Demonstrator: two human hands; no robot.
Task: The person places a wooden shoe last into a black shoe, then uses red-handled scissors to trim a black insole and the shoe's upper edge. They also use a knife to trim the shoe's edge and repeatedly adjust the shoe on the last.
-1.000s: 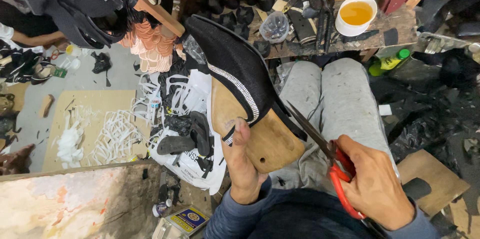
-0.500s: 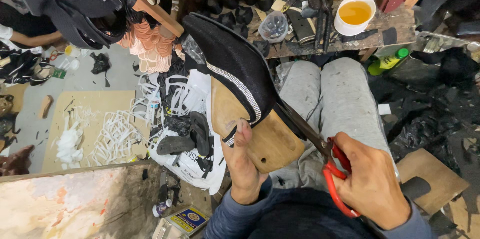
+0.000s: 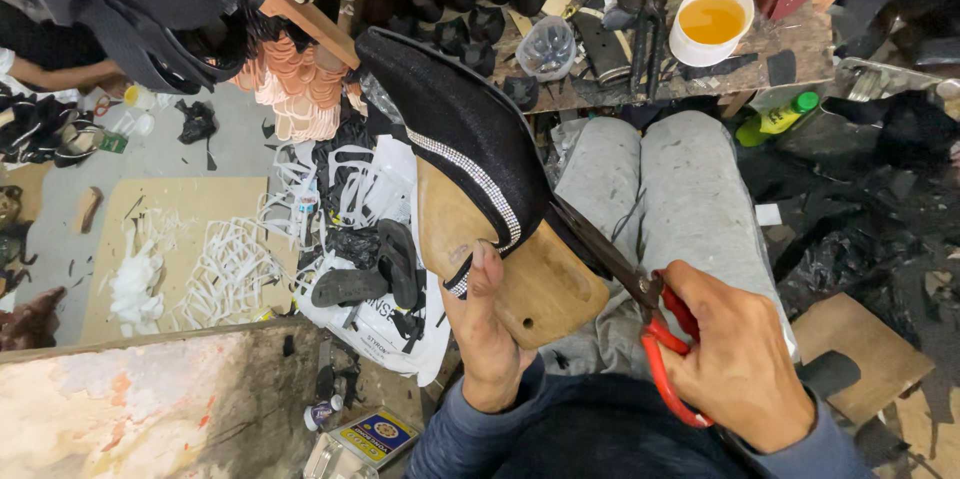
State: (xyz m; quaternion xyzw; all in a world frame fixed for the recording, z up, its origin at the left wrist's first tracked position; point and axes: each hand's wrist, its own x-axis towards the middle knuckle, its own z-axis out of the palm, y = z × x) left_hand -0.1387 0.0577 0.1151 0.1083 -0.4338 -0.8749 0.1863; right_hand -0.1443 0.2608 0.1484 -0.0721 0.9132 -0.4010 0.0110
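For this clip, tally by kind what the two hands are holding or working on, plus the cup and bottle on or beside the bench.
Red-handled scissors, in the right hand: 1
Wooden shoe last with black fabric upper, held by the left hand: 1
White cup of amber liquid: 1
Yellow-green plastic bottle: 1
Total: 4

A cluttered wooden workbench [image 3: 790, 44] carries a white cup of amber liquid [image 3: 711, 22].

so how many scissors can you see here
1: the red-handled scissors in the right hand, blades at the black shoe upper on the wooden last. More may lie hidden among the workbench clutter.
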